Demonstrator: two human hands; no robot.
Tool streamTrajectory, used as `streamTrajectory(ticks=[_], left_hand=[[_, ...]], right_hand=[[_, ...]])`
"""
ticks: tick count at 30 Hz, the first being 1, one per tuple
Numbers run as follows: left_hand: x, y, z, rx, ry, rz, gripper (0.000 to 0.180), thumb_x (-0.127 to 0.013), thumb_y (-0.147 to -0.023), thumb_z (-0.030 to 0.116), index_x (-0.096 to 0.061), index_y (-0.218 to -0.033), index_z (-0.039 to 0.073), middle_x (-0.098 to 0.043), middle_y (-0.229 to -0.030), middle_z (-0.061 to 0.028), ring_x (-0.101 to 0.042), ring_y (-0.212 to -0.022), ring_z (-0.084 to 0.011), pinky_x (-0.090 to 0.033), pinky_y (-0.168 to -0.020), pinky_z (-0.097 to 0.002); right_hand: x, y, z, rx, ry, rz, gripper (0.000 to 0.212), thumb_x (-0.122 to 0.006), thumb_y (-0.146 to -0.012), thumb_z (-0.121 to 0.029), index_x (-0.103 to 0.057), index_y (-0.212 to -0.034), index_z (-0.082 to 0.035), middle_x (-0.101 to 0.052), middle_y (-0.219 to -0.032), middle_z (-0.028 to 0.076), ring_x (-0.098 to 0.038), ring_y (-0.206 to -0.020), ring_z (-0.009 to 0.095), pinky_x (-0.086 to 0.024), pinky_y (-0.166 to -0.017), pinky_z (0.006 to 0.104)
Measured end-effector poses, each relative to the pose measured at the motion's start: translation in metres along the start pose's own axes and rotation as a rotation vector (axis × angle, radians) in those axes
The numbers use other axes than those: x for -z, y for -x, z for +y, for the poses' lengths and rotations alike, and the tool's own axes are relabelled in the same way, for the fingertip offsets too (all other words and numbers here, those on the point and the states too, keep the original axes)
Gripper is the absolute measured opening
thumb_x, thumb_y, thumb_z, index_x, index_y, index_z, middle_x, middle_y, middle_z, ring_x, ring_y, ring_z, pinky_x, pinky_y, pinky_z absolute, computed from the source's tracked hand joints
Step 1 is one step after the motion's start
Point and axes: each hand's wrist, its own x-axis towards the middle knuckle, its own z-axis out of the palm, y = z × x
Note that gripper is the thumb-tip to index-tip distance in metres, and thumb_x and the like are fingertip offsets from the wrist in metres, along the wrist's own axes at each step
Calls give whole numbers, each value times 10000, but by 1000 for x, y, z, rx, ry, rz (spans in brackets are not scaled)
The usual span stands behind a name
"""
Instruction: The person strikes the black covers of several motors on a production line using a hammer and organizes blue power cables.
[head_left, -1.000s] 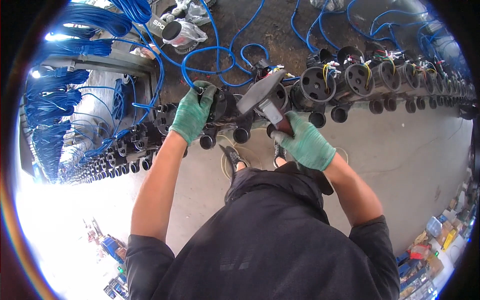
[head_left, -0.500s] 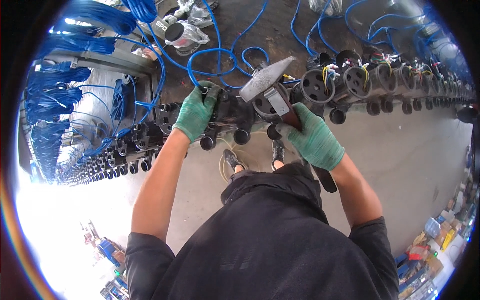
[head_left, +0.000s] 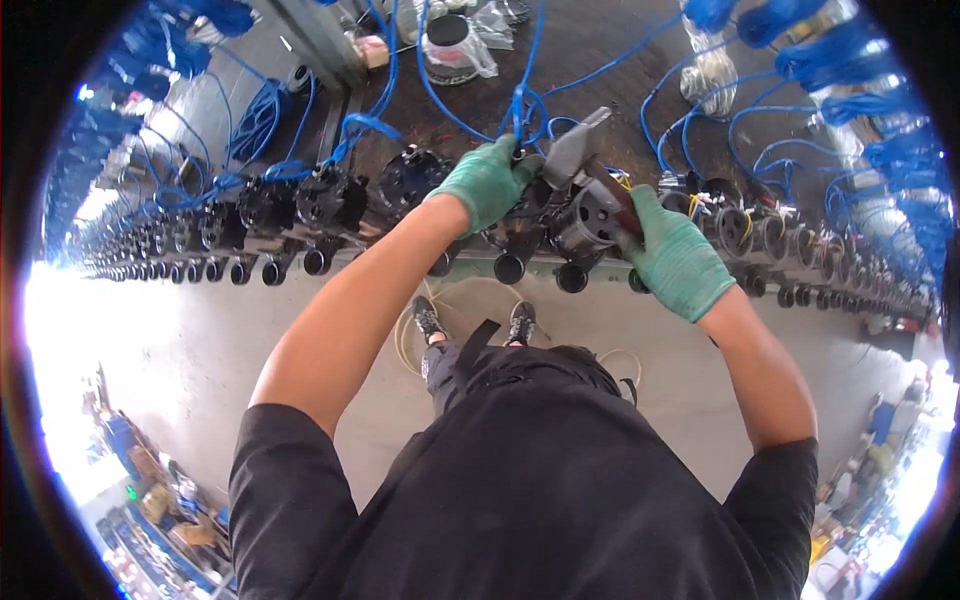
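Note:
My right hand [head_left: 675, 255], in a green glove, is wrapped round the dark handle of a hammer [head_left: 575, 150]. Its grey metal head points up and left, close to my left hand. My left hand [head_left: 487, 187], gloved the same way, has its fingers curled at the end of a blue cable [head_left: 519, 105], above a black cylindrical housing; the fingertips are partly hidden. Below the hammer lies another black housing [head_left: 583, 225], whose round face has holes. A yellow wire shows beside the hammer handle.
Rows of black housings [head_left: 330, 198] line the bench's near edge on both sides, short pipes jutting toward me. Blue cables cross the dark bench top [head_left: 610, 80], and coils [head_left: 850, 60] hang at the upper corners. A plastic-wrapped tub [head_left: 450, 50] stands at the back beside a metal post [head_left: 310, 40].
Both hands have moved to the right along the row, the hammer staying in my right hand. My view has shifted too. The hammer head is now nearer my left hand.

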Motion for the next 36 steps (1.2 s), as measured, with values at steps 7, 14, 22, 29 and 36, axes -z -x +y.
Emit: streamTrajectory(ticks=[7, 14, 22, 29, 36], left_hand=[[16, 0, 22, 114, -52, -168, 486, -570, -1046, 345, -535, -1314, -59, -677, -1204, -323, -657, -1150, -464, -507, -985, -510], [23, 0, 28, 120, -30, -210, 476, -594, -1034, 374, -585, -1320, -7, -679, -1264, -282, -650, -1196, -451, -506, -1022, -500], [15, -6, 18, 128, -44, -206, 445, -590, -1034, 363, -595, -1305, 10, -684, -1267, -259, -652, -1196, -441, -518, -1007, -495], [19, 3, 28, 143, -56, -151, 404, -603, -1020, 267, -579, -1319, -4, -689, -1237, -266, -667, -1174, -425, -526, -991, -501], [25, 7, 31, 136, -71, -161, 393, -611, -1013, 244, -591, -1317, -4, -690, -1231, -268, -674, -1153, -424, -529, -978, -498]], right_hand=[[-6, 5, -17, -159, -164, -14, 292, -665, -990, -106, -452, -1168, -15, -677, -838, 238, -705, -708, 390, -518, -548, 469], [-7, 7, -31, -288, -60, -25, 324, -668, -1005, -183, -466, -1193, -14, -716, -1017, 291, -690, -966, 504, -541, -727, 530], [-17, 8, -25, -181, -50, 38, 324, -672, -1001, -175, -481, -1204, -10, -728, -976, 248, -712, -934, 457, -539, -737, 512], [-38, 33, -19, -519, -823, 61, 241, -674, -983, -209, -523, -1077, -46, -565, -682, 50, -543, -443, 169, -475, -398, 360], [-79, 52, -11, -624, -906, -52, 188, -655, -993, -177, -503, -1049, -83, -494, -629, 6, -475, -413, 130, -411, -342, 324]])
